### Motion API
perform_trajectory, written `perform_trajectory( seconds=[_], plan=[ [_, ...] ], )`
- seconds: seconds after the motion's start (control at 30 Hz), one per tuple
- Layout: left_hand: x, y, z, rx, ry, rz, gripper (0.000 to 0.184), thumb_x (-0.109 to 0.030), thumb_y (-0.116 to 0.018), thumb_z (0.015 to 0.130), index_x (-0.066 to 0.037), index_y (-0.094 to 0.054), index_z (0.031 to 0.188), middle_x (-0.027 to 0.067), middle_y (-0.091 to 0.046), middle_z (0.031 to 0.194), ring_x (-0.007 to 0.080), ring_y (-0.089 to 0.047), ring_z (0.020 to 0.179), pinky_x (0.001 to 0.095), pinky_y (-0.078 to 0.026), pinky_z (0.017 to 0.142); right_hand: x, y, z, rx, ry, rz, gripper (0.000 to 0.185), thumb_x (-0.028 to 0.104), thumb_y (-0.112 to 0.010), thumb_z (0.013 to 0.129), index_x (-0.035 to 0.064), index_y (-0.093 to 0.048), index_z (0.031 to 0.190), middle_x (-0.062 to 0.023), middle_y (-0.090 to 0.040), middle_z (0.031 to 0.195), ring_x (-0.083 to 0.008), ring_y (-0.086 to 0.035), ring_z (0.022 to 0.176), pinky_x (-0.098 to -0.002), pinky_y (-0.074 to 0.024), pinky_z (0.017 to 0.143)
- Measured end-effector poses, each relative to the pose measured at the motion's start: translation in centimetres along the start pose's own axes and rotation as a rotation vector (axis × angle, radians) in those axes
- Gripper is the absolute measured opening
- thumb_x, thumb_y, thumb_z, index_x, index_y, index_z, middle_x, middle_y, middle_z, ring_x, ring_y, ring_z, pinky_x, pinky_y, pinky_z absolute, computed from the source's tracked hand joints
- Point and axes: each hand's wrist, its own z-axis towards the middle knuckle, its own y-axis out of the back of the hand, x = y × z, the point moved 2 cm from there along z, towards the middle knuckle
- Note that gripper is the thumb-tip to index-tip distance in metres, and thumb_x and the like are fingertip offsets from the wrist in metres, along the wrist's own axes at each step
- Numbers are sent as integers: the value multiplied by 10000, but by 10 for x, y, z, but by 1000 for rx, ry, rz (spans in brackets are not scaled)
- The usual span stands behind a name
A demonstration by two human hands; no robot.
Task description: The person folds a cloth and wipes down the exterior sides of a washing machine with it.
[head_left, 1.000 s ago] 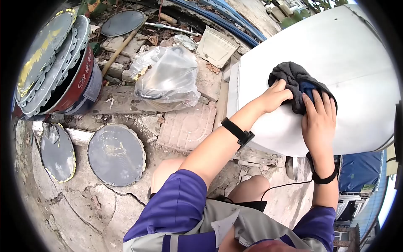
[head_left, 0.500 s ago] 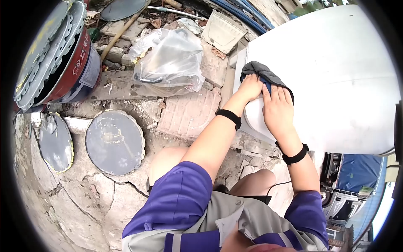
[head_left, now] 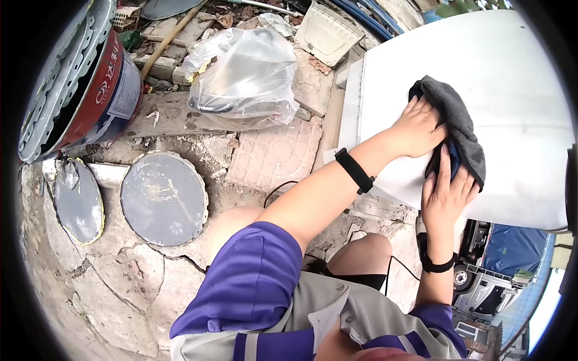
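Observation:
A dark grey cloth (head_left: 460, 120) with a blue underside lies bunched on a large smooth white panel (head_left: 512, 78). My left hand (head_left: 419, 125) is on the cloth's left part, its fingers bent and pressed into the fabric. Lower down, my right hand (head_left: 447, 191) rests at the cloth's bottom end with its fingers spread, the tips touching the fabric and its blue part. Both wrists wear black bands. The palms are hidden.
A red and blue bucket (head_left: 111, 90) with metal lids stands at upper left. Two round grey lids (head_left: 164, 198) (head_left: 78, 201) lie on cracked ground. A clear plastic bag (head_left: 247, 81) sits near a pale plastic piece (head_left: 328, 33). A truck (head_left: 484, 292) shows at lower right.
Both hands and the cloth first moved left over the panel, then back right. The right hand now sits lower than the left, and the cloth hangs in a longer, more upright fold.

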Motion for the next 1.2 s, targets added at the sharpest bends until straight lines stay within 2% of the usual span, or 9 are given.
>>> perform_trajectory(
  seconds=[0.3, 0.37, 0.43, 0.5, 0.67, 0.77, 0.87, 1.1, 1.2],
  plan=[
    [152, -5, -61, 237, 613, 281, 520, -326, -428, 936, 63, -489, 1276, 291, -420, 1349, 416, -379, 1280, 459, -302, 1079, 82, -76, 43, 53, 267, 164, 316, 106, -502, 833, -7, -607, 1108, -204, -614, 1094, -318, -575, 1080, -399, -377, 1012],
    [134, -1, -73, 93, 852, 220, 549, -378, -432, 922, 24, -523, 1284, 280, -403, 1383, 419, -349, 1314, 483, -287, 1084, 89, -80, 36, 128, 254, 177, 354, 86, -489, 837, 21, -591, 1169, -205, -600, 1152, -326, -584, 1082, -405, -380, 1015],
    [97, 11, -64, 299, 738, 416, 624, -417, -431, 920, 34, -435, 1351, 261, -329, 1449, 418, -270, 1365, 538, -254, 1093, 80, -71, 30, 89, 229, 222, 359, 52, -497, 820, 20, -585, 1166, -207, -595, 1153, -335, -568, 1096, -419, -376, 1019],
    [76, 0, -55, -9, 743, 233, 737, -428, -457, 906, 30, -232, 1439, 215, -234, 1508, 383, -175, 1415, 573, -209, 1111, 63, -43, 24, 53, 177, 228, 388, 10, -513, 788, 13, -579, 1170, -215, -580, 1166, -345, -545, 1115, -427, -371, 1022],
    [-33, 1, -5, -110, -166, 0, 532, -258, -482, 889, 55, -411, 1314, 279, -332, 1424, 450, -217, 1367, 526, -175, 1132, 8, 34, 3, -134, -55, 265, 541, -24, -554, 689, 55, -577, 1224, -231, -490, 1229, -411, -470, 1100, -513, -346, 953],
    [-51, 13, 8, 40, -259, -100, 485, -268, -440, 897, 2, -462, 1299, 247, -358, 1422, 442, -227, 1367, 539, -167, 1128, -5, 38, -10, -91, -27, 259, 544, 74, -605, 763, 69, -523, 1300, -227, -492, 1180, -399, -473, 1046, -506, -340, 937],
    [-8, 7, 24, 54, -528, 62, 444, -284, -400, 914, -20, -505, 1255, 232, -386, 1404, 428, -256, 1359, 549, -165, 1124, 3, 19, -10, 51, 31, 207, 628, 168, -626, 802, 66, -424, 1388, -244, -440, 1297, -413, -390, 1247, -533, -246, 1053],
    [88, 5, 30, 33, 188, 227, 454, -302, -357, 950, -30, -506, 1281, 215, -435, 1391, 353, -326, 1346, 591, -222, 1095, 44, -11, 44, 152, 88, -40, 548, 67, -538, 779, 16, -487, 1322, -217, -487, 1323, -338, -444, 1255, -464, -275, 1074],
    [147, 8, 10, -26, 267, 165, 436, -312, -431, 910, -9, -593, 1178, 235, -539, 1269, 389, -467, 1214, 500, -339, 1052, 61, -51, 54, 108, 178, 51, 425, 39, -484, 822, -7, -547, 1239, -217, -557, 1237, -325, -513, 1183, -427, -323, 1057]
  ],
)
